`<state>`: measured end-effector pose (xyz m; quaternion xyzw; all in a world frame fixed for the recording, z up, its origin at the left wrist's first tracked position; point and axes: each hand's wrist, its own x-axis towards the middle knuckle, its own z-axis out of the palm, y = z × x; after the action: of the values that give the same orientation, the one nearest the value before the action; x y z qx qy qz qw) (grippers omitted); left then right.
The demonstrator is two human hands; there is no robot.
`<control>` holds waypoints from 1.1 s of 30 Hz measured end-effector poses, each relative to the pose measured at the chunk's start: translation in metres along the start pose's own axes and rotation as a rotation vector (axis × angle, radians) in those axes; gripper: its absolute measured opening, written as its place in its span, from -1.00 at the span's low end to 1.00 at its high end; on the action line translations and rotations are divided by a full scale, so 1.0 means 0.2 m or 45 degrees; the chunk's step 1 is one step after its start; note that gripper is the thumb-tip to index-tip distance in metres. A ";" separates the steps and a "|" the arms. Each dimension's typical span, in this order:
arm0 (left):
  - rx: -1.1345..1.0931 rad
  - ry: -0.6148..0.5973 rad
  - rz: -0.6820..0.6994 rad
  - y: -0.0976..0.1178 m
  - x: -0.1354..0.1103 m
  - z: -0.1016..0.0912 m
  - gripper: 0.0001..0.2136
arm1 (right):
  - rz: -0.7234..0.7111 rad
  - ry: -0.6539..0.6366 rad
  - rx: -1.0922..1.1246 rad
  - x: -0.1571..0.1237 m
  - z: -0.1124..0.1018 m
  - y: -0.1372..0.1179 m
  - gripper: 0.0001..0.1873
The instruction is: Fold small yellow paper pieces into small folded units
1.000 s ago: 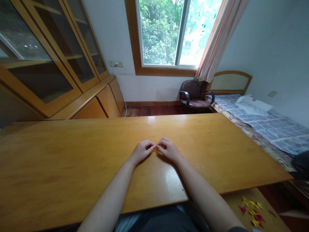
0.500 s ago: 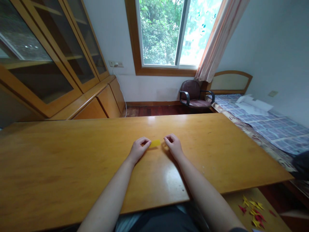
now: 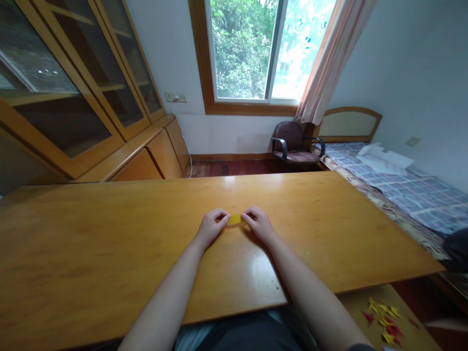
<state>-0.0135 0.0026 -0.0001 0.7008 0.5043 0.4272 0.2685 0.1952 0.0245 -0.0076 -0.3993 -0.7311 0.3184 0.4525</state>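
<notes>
A small yellow strip of paper point(image 3: 235, 219) is stretched level between my two hands, just above the wooden table point(image 3: 109, 243). My left hand point(image 3: 213, 225) pinches its left end between thumb and fingers. At the other end, the thumb and fingertips of my right hand point(image 3: 259, 223) are closed on the paper. My fingers cover both ends of it.
Several yellow and red folded paper pieces point(image 3: 388, 321) lie on a lower surface at the bottom right. Beyond the table stand a dark red armchair point(image 3: 292, 141) and a bed point(image 3: 409, 190) with white sheets on it. A glass-fronted cabinet point(image 3: 91, 83) lines the left side.
My right hand has moved left and taken hold of the paper's free right end. The left hand has kept its pinch, nearly in place.
</notes>
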 end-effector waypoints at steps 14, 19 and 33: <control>-0.179 0.199 -0.116 -0.01 0.01 -0.01 -0.82 | 0.112 0.065 0.074 0.01 0.00 0.02 -0.79; -0.134 0.107 0.006 0.01 0.00 0.00 -0.83 | 0.088 0.033 0.056 0.00 0.00 0.02 -0.82; 0.005 -0.200 0.017 0.05 -0.01 0.00 -0.83 | -0.025 -0.080 0.019 0.00 0.00 0.00 -0.82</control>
<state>-0.0091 -0.0018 0.0073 0.7359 0.4779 0.3718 0.3030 0.1944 0.0244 -0.0073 -0.3786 -0.7464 0.3319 0.4352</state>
